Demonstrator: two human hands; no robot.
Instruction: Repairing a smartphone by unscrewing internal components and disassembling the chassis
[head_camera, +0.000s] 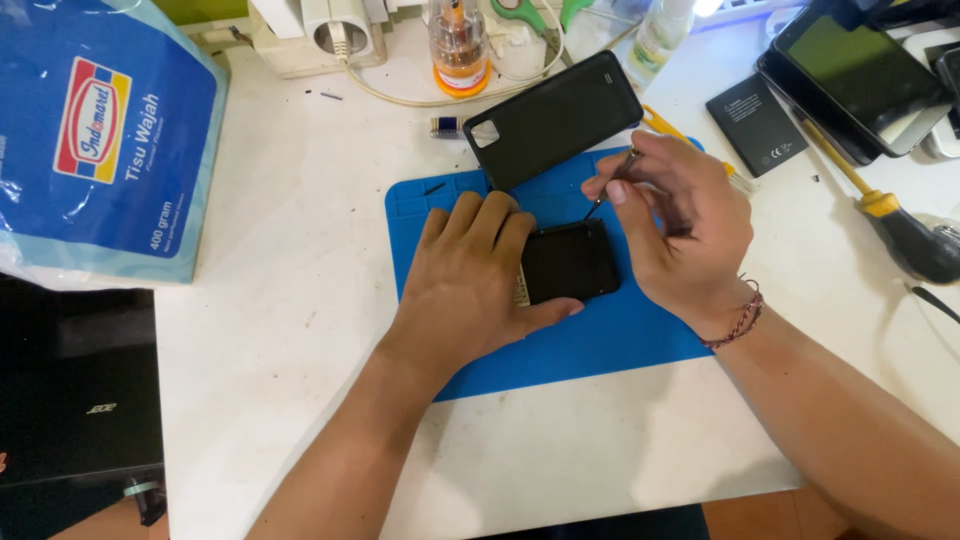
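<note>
A: Small black rectangular device (568, 262) noted mid blue rubber mat (600, 340), pinned flat by left hand (470, 285).

B: Right hand (685, 235) closed around thin metal screwdriver (612, 185), tip at device's 12 o'clock edge. Black phone case (555, 118) beyond, 12 o'clock.

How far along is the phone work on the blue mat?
Done: the black back cover is off and lies at the blue mat's top edge. In hand: the left hand pins the phone flat while the right hand works a small screwdriver at its top edge. Left: the phone remains in one piece.
</note>
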